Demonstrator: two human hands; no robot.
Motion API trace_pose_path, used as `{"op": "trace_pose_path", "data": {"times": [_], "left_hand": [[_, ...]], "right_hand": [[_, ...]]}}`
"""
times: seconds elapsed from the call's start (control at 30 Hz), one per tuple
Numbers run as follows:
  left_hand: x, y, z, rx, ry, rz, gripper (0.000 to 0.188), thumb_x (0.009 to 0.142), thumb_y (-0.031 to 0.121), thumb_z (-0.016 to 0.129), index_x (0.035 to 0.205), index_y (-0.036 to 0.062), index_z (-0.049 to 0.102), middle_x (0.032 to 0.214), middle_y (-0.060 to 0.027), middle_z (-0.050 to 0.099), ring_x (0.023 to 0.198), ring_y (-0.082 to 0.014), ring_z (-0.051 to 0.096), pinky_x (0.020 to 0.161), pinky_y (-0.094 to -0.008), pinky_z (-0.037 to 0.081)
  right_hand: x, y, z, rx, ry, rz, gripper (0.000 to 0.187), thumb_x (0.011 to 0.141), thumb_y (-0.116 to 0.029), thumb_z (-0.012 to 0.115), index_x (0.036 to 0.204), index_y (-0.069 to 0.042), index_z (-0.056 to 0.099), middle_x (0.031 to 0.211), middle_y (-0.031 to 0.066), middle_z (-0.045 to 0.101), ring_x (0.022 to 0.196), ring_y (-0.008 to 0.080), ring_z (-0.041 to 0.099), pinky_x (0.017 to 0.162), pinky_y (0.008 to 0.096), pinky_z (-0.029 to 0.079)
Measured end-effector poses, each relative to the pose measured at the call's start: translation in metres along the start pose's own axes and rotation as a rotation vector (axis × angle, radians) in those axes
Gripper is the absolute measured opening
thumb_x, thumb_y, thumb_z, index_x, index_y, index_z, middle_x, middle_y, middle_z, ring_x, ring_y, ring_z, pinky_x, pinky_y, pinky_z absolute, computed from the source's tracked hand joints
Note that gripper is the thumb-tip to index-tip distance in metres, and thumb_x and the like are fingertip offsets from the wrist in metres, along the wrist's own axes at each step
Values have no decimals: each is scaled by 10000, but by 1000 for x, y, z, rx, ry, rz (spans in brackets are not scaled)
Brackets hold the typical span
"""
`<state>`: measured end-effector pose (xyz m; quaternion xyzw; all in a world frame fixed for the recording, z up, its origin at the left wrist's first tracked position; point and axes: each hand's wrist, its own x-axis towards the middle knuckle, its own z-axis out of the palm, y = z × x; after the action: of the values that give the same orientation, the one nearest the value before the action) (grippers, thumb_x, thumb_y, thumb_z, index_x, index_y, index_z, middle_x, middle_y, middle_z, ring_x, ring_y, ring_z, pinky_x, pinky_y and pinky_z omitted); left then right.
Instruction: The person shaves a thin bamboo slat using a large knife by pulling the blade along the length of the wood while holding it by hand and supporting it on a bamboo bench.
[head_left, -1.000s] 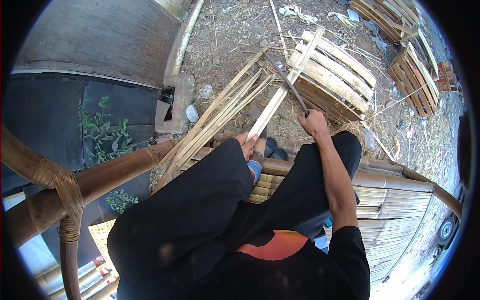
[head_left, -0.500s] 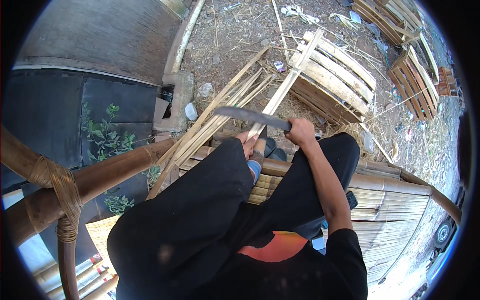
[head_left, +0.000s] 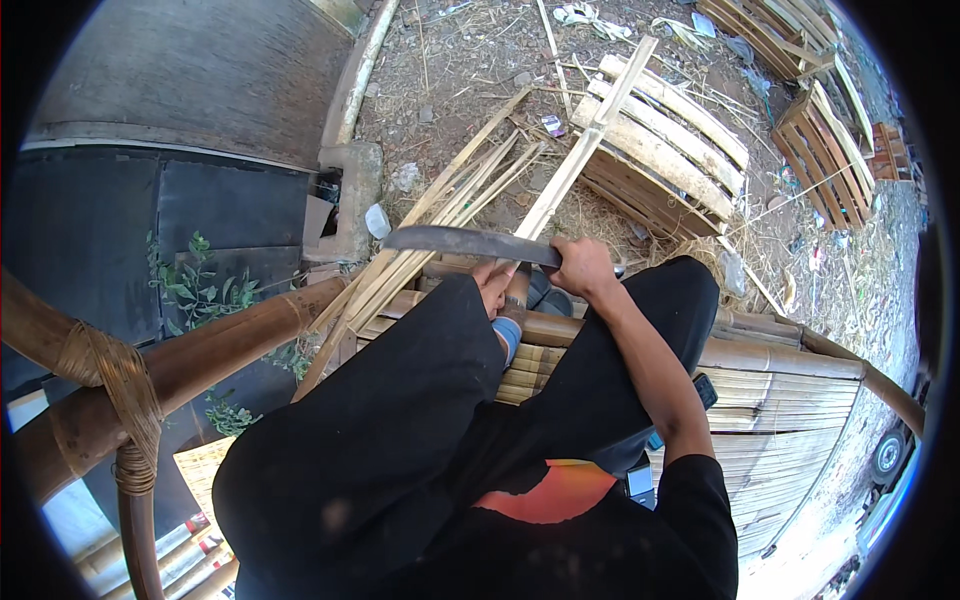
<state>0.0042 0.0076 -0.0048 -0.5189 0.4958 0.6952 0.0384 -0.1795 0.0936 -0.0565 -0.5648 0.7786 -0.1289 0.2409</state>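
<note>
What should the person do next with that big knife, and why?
Probably push the knife forward along the strip, away from the left hand. The right hand has the blade crossing the strip close to that hand, and most of the strip's length lies beyond the blade.

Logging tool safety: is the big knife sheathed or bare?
Bare: the knife shows its grey blade uncovered from the right grip out to its tip, with no sheath around it.

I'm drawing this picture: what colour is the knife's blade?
The blade is dark grey; it shows best in the head view.
</note>
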Motion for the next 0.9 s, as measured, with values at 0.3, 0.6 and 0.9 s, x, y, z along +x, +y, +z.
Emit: {"op": "trace_pose_path", "data": {"times": [0.3, 0.6, 0.9], "left_hand": [[6, 3, -5, 83, -59, 20, 221, 991, 304, 500, 903, 101, 510, 558, 39, 370, 403, -40, 283, 361, -241, 222], [-3, 0, -3, -20, -70, -23, 192, 994, 295, 500, 951, 108, 509, 567, 57, 332, 420, -21, 250, 367, -218, 204], [1, 3, -3, 3, -30, -71, 204, 989, 300, 510, 960, 98, 515, 561, 56, 330, 418, -31, 257, 369, -230, 200]], "right_hand": [[8, 37, 13, 4, 54, 168, 217, 687, -261, 663, 865, -139, 683, 767, 161, 674, 761, 361, 660, 724, 461, 535], [19, 95, -6, 228, 164, 575, 361, 774, -384, 625, 861, -41, 694, 823, 235, 669, 810, 389, 656, 782, 468, 523], [12, 14, 2, 59, 41, 81, 198, 715, -286, 666, 826, -122, 683, 772, 183, 668, 766, 365, 658, 731, 457, 535]]}}
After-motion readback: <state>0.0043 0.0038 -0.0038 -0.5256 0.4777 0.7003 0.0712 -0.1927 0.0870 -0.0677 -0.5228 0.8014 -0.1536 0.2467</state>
